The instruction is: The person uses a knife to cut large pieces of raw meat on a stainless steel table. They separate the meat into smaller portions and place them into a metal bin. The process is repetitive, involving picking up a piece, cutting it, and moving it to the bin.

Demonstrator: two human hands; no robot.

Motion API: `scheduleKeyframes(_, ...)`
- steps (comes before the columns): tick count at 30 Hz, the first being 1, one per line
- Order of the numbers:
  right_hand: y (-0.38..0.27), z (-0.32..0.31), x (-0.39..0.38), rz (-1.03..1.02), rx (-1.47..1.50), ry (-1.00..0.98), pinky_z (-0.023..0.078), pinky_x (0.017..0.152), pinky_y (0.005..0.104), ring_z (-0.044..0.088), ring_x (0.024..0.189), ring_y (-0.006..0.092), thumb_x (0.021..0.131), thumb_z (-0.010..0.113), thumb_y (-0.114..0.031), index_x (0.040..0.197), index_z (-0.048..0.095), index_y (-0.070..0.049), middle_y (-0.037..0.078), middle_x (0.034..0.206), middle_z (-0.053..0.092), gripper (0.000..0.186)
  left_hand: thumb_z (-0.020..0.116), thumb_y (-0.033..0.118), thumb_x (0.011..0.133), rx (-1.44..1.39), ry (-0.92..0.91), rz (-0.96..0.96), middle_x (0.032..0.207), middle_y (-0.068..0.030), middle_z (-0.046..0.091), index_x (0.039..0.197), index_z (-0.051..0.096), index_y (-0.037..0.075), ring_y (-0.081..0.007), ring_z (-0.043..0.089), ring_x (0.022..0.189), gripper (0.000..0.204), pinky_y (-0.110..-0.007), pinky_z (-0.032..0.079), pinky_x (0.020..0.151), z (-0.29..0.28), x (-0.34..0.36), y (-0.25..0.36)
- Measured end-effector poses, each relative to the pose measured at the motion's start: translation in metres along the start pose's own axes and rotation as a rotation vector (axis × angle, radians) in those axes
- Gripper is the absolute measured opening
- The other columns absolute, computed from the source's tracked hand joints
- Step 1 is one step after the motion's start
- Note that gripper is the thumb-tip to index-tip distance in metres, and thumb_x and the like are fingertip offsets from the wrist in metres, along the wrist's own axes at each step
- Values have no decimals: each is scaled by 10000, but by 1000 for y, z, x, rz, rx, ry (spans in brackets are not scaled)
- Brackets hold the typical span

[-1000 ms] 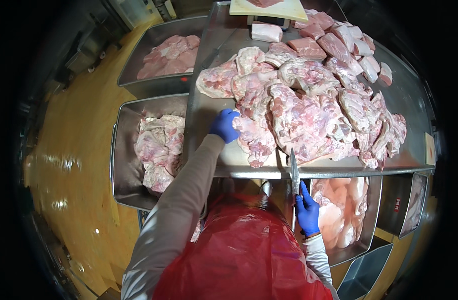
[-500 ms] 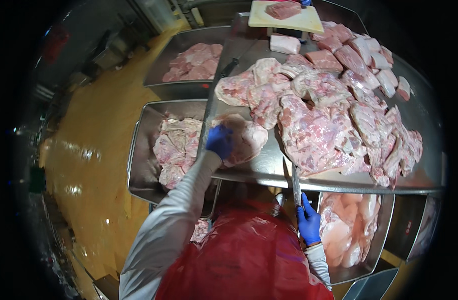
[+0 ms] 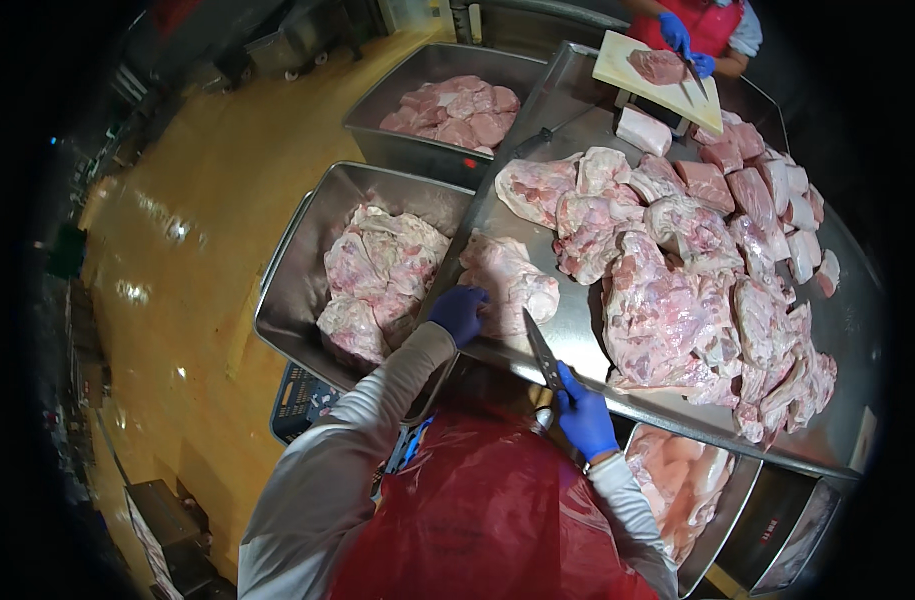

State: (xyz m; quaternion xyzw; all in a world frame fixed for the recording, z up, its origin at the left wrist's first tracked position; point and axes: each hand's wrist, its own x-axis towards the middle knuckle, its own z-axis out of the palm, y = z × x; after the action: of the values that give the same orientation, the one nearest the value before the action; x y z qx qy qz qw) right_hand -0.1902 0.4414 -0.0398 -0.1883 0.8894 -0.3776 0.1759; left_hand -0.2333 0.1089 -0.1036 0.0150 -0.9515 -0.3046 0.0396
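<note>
My left hand (image 3: 460, 315), in a blue glove, grips the near left edge of a pale pink slab of raw meat (image 3: 515, 283), its fingers partly hidden. The slab lies at the left edge of a steel table (image 3: 581, 315). In my blue-gloved right hand (image 3: 587, 416) is a knife (image 3: 543, 350), held at the table's front edge. Its blade points up and away, with the tip close to the slab's near right side. To the right lies a heap of large fatty meat pieces (image 3: 668, 310).
Left of the table stand a steel bin (image 3: 296, 268) holding fatty meat and, farther back, another bin (image 3: 378, 105) with leaner pieces. A third bin (image 3: 743, 505) sits below the front edge. Across the table a co-worker's gloved hand (image 3: 676, 33) is at a cutting board (image 3: 628, 85) with meat and a knife.
The view has shifted, bringing the co-worker into sight. My right hand has brought the knife leftward, close to the slab. My left hand has moved from over the slab to its near edge.
</note>
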Motion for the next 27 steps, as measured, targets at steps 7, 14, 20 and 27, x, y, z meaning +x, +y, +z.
scheduleKeyframes(7,-21,2,67,-143,-170,-92,559,739,535,698,815,466,959,615,-156,1475,585,-281,260,916,713,531,694,134,780,-25,8,35,838,-176,704,856,716,85,-395,685,877,93,-520,539,796,-23,0,7)
scheduleKeyframes(14,-37,35,178,-368,-105,-162,527,927,491,647,1057,464,989,603,-220,1270,669,-100,272,1141,676,312,705,192,744,-46,71,270,737,-162,647,739,634,101,-411,646,719,116,-530,520,680,-2,12,-12)
scheduleKeyframes(20,-39,5,139,-262,-56,-381,552,917,410,704,987,355,1005,637,-201,1419,638,-204,193,1084,717,414,726,183,707,-74,2,336,697,-148,633,728,639,114,-401,639,675,113,-498,518,636,-26,21,-5)
scheduleKeyframes(27,-33,17,122,289,701,-553,407,496,220,463,553,48,1015,645,-81,1459,631,-198,-31,777,582,460,795,253,671,274,-407,563,761,-95,722,772,749,157,-330,695,708,147,-455,552,687,-25,68,35)
